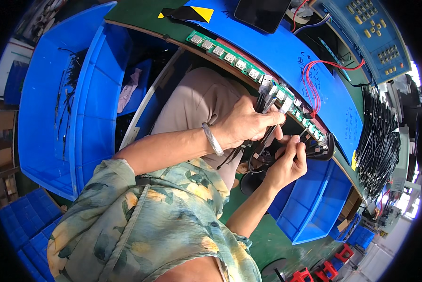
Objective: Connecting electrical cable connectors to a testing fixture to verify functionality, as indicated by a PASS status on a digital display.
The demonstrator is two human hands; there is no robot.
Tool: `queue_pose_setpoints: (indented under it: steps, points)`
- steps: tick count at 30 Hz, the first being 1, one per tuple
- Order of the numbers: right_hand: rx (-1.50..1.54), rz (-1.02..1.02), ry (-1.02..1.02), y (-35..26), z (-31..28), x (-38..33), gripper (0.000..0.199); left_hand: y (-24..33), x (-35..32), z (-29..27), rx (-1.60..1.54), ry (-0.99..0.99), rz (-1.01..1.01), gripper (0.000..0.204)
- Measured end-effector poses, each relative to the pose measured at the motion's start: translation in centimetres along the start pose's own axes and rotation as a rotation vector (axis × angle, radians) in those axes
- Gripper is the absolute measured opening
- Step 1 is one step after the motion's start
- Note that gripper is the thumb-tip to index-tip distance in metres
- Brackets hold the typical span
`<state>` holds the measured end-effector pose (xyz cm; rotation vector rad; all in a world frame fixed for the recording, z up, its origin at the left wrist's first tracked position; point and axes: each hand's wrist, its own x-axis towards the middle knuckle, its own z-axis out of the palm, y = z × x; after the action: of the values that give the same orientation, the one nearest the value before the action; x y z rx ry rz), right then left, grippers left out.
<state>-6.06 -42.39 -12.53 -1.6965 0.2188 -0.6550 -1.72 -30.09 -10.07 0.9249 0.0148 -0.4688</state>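
My left hand (241,122), with a bangle on the wrist, is closed on a bunch of black USB cables (263,101). Their metal plugs point up beside the green circuit board strip (229,57), which carries a row of metal sockets along the bench edge. To its right, my right hand (288,162) pinches a thin black cable (303,133) just below the smaller white connectors (309,126) at the strip's right end. Several cable lengths hang beneath my hands, and the pinched cable's tip is too small to make out.
A blue mat (276,51) covers the bench, with a dark flat device (260,14) and red wires (309,77) on it. A blue test panel (373,35) stands far right, above a heap of black cables (380,136). Blue bins flank me at left (46,117) and right (309,207).
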Motion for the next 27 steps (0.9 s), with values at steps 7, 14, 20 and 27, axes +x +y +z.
queue_pose_setpoints:
  steps: [7,14,20,27]
  points:
    - [0.463,0.210,-0.086,0.0,-0.2,0.4,0.023,-0.3,0.1,-0.2,0.027,0.016,0.015,0.014]
    - [0.755,0.355,0.065,0.1,1.0,0.0,0.017,0.1,0.1,-0.2,0.016,-0.006,0.004,0.013]
    - [0.865,0.400,0.053,-0.3,1.4,-0.3,0.010,0.1,0.1,-0.1,0.010,-0.006,-0.018,0.014]
    - [0.896,0.364,0.115,-0.7,1.8,-0.2,0.016,0.0,0.1,-0.1,0.023,0.002,-0.008,0.015]
